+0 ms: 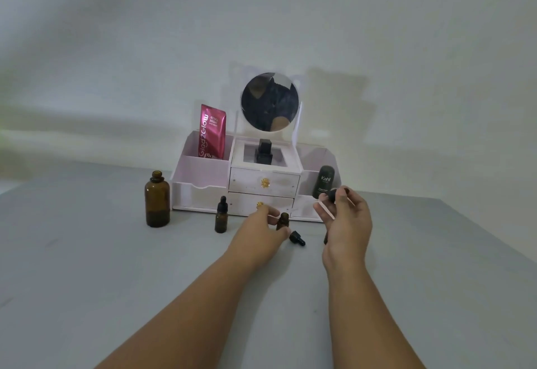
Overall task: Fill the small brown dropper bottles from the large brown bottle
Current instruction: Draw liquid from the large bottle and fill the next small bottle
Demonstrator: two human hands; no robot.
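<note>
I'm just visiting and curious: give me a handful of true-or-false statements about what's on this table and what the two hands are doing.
1. The large brown bottle stands open, with no cap. True.
2. The left hand grips that large bottle. False: its fingers are around a small uncapped dropper bottle.
3. The right hand holds a dropper cap lifted off the table. True.
4. Every small bottle is uncapped. False: the small capped bottle keeps its dropper on.
5. The pink pouch lies flat on the table. False: it stands in the white organizer.
</note>
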